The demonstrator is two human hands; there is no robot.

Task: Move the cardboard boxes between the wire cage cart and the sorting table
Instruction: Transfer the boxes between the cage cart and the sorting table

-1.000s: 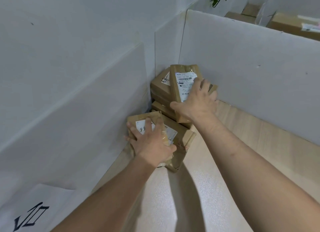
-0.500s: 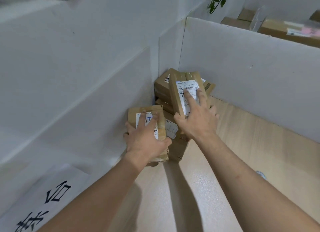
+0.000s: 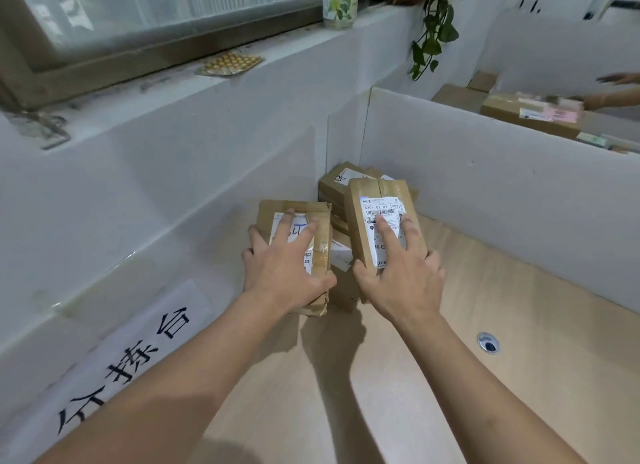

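Note:
My left hand (image 3: 284,266) grips a small brown cardboard box (image 3: 320,224) with a white label, lifted off the wooden sorting table (image 3: 485,359). My right hand (image 3: 401,273) grips a second, narrower cardboard box (image 3: 360,214) with a barcode label, held upright beside the first. Behind both, a pile of several more boxes (image 3: 334,183) sits in the table's far corner against the white partitions. The wire cage cart is out of view.
White partition walls (image 3: 485,193) close the table at left and back. A paper sign (image 3: 121,366) with black characters hangs on the left wall. A cable hole (image 3: 487,342) sits at right. Another person's arm (image 3: 609,96) reaches over parcels (image 3: 530,115) beyond the partition. Windowsill holds a blister pack (image 3: 230,63).
Both hands have lifted their boxes up and back from the corner pile toward me. My view has tilted up, bringing the windowsill and the other person's arm into sight.

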